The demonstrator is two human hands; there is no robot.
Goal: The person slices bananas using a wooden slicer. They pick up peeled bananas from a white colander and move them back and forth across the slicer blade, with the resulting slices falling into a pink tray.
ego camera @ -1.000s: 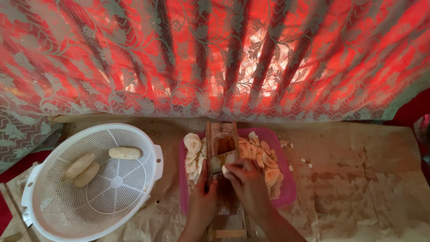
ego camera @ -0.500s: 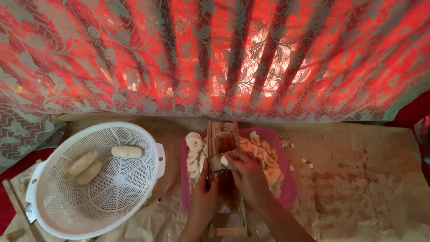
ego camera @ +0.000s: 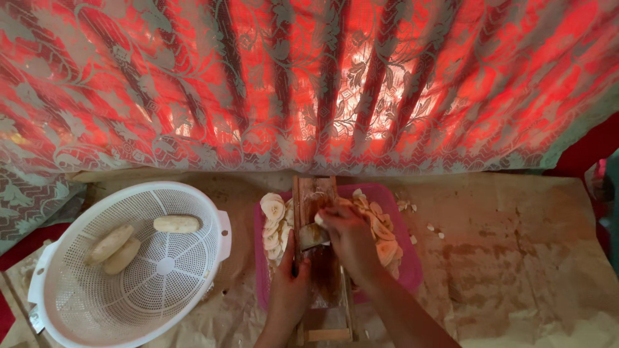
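A wooden slicer board (ego camera: 315, 193) lies lengthwise over a pink tray (ego camera: 407, 258). My left hand (ego camera: 288, 283) grips the slicer's left rail and holds it steady. My right hand (ego camera: 348, 235) presses a small pale piece of peeled fruit (ego camera: 318, 220) against the slicer, near its metal blade (ego camera: 312, 237). Pale round slices (ego camera: 273, 222) are heaped in the tray on both sides of the board.
A white perforated colander (ego camera: 84, 309) sits at the left with three peeled pale pieces (ego camera: 176, 223) inside. Brown paper (ego camera: 516, 270) covers the floor, with a few scraps on it. A red patterned lace curtain (ego camera: 309, 77) hangs behind.
My right hand has slid the piece of fruit up the slicer, away from me. The left hand has stayed on the rail.
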